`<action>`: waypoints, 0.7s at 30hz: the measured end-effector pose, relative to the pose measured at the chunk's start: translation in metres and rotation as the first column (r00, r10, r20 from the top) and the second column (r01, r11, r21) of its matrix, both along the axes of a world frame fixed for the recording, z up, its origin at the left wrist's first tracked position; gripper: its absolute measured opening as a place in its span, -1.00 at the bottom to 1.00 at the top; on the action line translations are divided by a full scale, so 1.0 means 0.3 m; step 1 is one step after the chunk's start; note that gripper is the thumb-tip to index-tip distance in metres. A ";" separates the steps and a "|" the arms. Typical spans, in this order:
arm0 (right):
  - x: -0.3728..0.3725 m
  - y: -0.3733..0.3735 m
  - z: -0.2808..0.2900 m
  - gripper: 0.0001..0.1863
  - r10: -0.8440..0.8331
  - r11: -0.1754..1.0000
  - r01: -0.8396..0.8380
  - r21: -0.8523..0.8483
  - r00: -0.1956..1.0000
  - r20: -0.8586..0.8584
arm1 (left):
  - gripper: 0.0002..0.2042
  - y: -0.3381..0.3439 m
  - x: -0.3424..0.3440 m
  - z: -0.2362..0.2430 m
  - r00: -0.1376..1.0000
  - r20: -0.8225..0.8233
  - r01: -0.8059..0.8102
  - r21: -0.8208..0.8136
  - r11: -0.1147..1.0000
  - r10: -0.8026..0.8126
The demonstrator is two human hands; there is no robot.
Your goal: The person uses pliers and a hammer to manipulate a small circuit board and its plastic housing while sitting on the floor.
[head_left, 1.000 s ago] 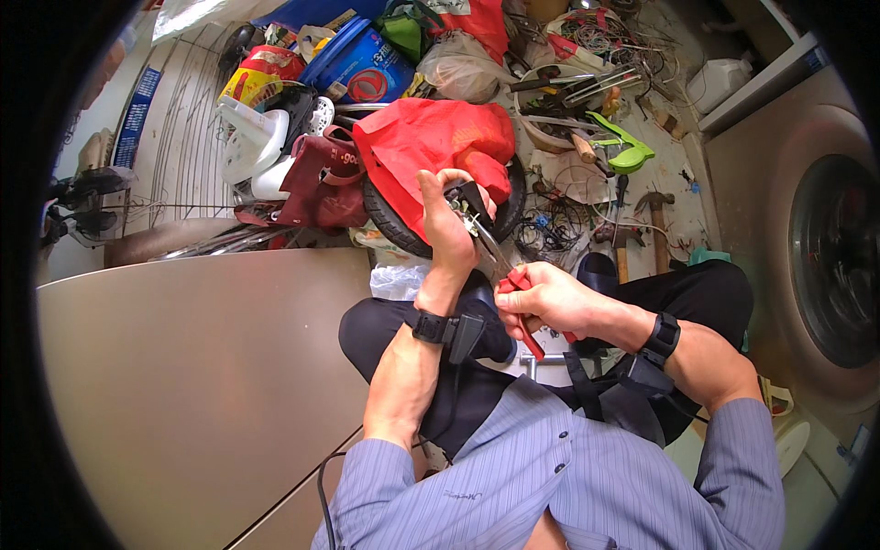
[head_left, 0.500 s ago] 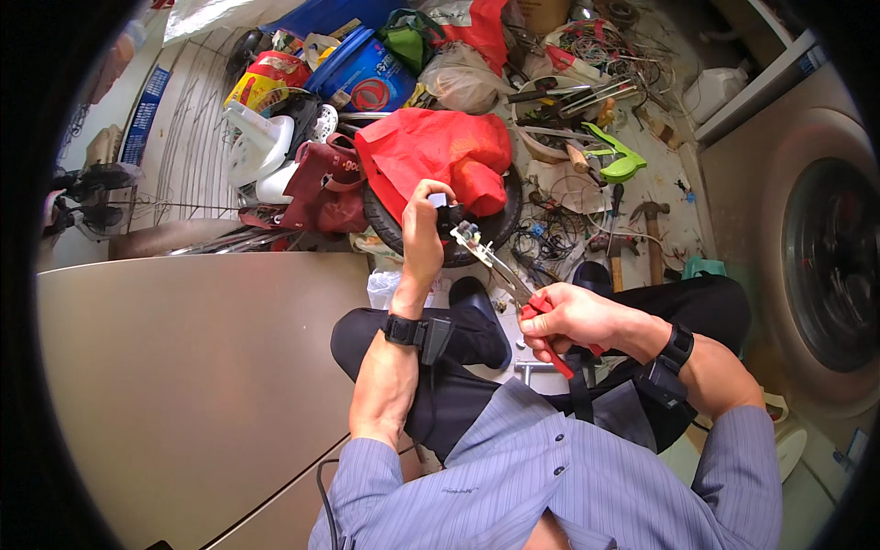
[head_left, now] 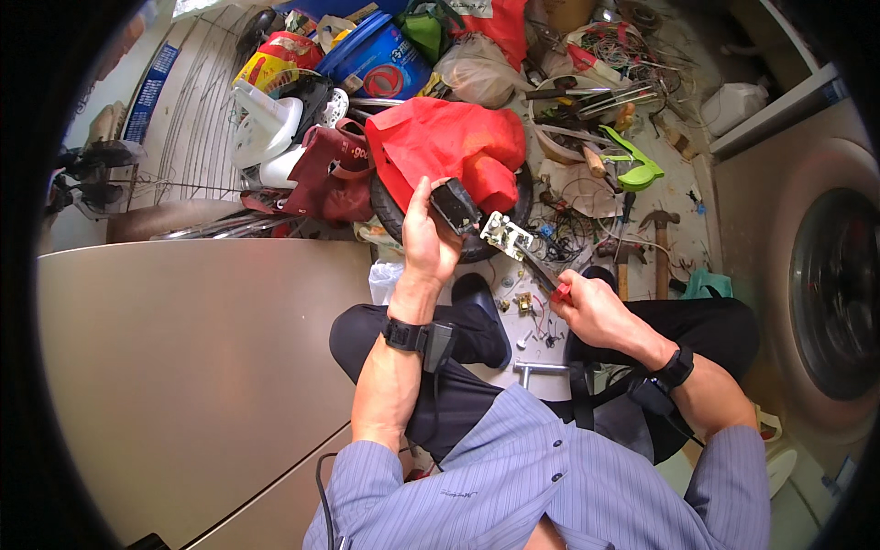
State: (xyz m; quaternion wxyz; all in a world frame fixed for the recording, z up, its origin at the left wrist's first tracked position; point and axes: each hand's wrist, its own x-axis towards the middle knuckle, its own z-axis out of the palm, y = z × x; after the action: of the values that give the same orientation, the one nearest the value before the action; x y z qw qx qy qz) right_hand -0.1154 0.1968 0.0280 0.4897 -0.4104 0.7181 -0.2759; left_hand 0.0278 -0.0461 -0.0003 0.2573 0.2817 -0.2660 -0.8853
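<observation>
From the head view, the step in hand looks like working a part loose: the left hand (head_left: 429,240) is wrapped around a small black block (head_left: 455,205), raised above the lap, in front of the red cloth (head_left: 449,142) on the cluttered floor. The right hand (head_left: 587,307) is closed on red-handled pliers (head_left: 541,275), whose nose meets a pale metal plate (head_left: 504,235) (hanging just beside the block). Next likely calls for a steady twist or pull.
</observation>
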 end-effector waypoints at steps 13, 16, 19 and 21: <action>-0.013 -0.001 -0.096 -0.78 0.034 0.992 -0.063 -0.109 0.967 -0.253 | -0.69 0.038 -0.034 -0.020 0.966 0.155 -0.180 -0.165 0.970 0.206; -0.023 0.007 -0.104 -0.77 -0.042 0.989 0.010 -0.145 0.975 -0.219 | -0.63 0.032 -0.032 0.048 0.973 0.194 -0.117 -0.046 0.992 0.124; -0.004 -0.023 -0.065 -0.78 -0.046 0.996 0.029 -0.090 0.979 -0.199 | -0.64 0.003 0.027 0.079 0.988 0.111 -0.093 -0.118 0.989 0.107; 0.008 -0.030 -0.069 -0.80 -0.064 0.993 0.042 -0.113 0.979 -0.192 | -0.65 -0.037 0.066 0.100 0.981 0.094 -0.162 -0.087 0.983 0.170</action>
State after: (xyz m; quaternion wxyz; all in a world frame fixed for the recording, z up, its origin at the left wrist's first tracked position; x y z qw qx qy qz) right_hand -0.1128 0.1878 0.0074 0.3865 -0.4420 0.7574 -0.2858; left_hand 0.0475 -0.0573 0.0297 0.3272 0.3369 -0.2890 -0.8342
